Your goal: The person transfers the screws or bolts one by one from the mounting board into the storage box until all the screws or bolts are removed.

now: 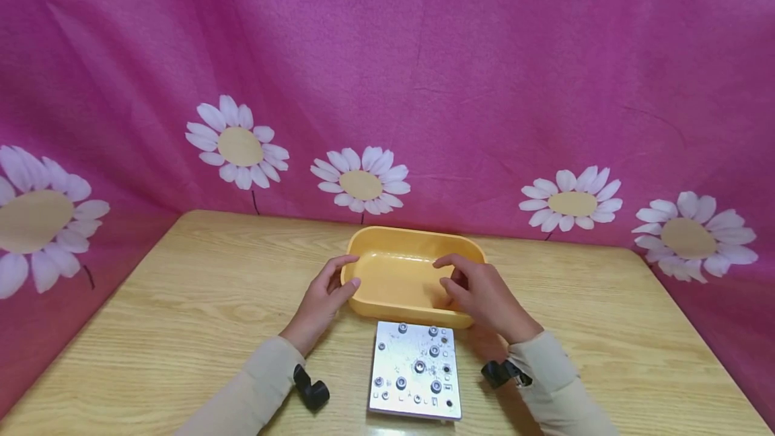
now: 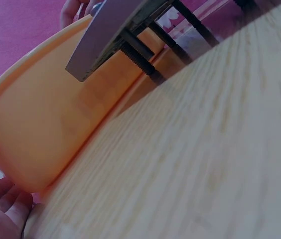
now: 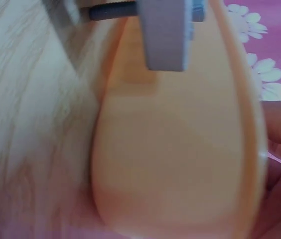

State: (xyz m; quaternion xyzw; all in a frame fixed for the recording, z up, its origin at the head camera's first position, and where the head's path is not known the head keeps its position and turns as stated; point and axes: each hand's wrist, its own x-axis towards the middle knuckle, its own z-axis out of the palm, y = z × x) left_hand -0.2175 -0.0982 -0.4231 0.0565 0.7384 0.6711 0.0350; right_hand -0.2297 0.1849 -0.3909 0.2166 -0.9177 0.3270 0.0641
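Observation:
A yellow-orange oblong plastic tray (image 1: pixel 399 315) stands on the table. My left hand (image 1: pixel 321 298) holds its left end, thumb and index finger over the rim; in the left wrist view, the fingers (image 2: pixel 18 204) lie against the tray's outer end wall. Over the tray's right end reaches my right hand (image 1: pixel 484 291), its thumb and index finger bent and apart inside the tray. Nothing shows between them; the other fingers are mostly hidden. In front of the tray is a silver metal plate (image 1: pixel 412 355) with several socket-head bolts, raised on threaded bolt shanks (image 2: pixel 138 57).
The wooden table (image 1: pixel 242 315) runs back to a pink curtain (image 1: pixel 424 86) printed with white daisies. A black strap device (image 1: pixel 311 389) is on the left wrist and another black device (image 1: pixel 505 374) on the right. The plate sits close to the tray's near wall.

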